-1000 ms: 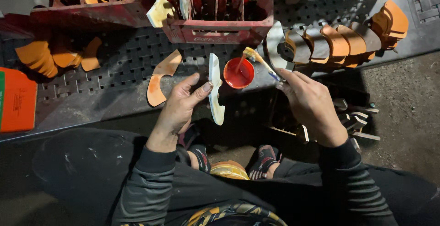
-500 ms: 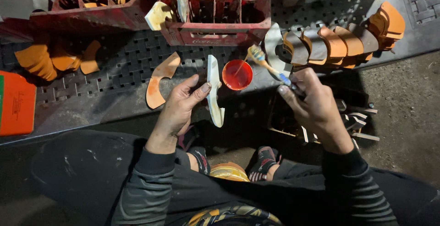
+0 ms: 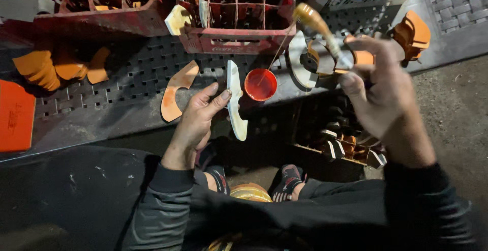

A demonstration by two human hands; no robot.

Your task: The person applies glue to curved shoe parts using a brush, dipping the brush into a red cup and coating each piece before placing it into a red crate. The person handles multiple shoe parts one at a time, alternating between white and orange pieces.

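Head view, frame centre: left hand [image 3: 195, 124] pinching pale curved sole piece [image 3: 236, 103] — thin, light, stiff; take by edge. Right hand [image 3: 381, 93], upper right, clenched around glue brush [image 3: 316, 24].

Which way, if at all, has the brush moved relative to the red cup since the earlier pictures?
Yes. The brush in the right hand has lifted up and away from the red cup, toward the red crate.
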